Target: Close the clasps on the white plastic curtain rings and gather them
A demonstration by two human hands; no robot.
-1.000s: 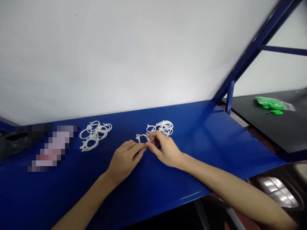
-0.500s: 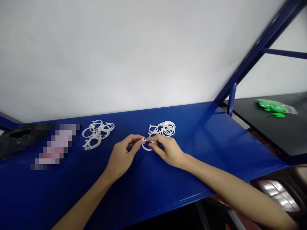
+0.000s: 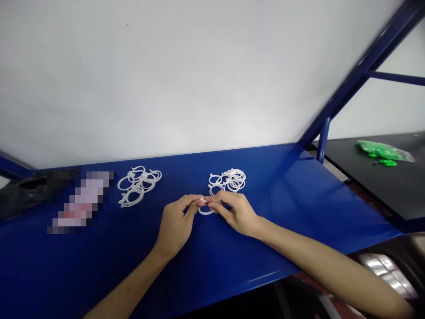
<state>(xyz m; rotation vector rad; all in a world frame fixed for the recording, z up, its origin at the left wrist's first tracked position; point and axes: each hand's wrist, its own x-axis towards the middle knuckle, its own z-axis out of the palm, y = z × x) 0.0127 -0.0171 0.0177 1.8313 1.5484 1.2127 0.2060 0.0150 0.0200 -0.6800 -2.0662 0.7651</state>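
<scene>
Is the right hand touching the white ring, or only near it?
Touching. The head view shows the right hand and left hand pinching the white ring at its top.

Likely workshop: blue metal workbench [image 3: 299, 195], steel frame [image 3: 361, 66], plastic ring piles [image 3: 138, 184].

The person's two arms are bare from the lower picture edge up to the hands, with no sleeve or cuff in view. The left hand [image 3: 175, 223] and the right hand [image 3: 237, 212] wear no gloves. No ring, watch or band shows on the fingers or wrists. The arms are slim and the fingers long, their nails short and plain.
</scene>
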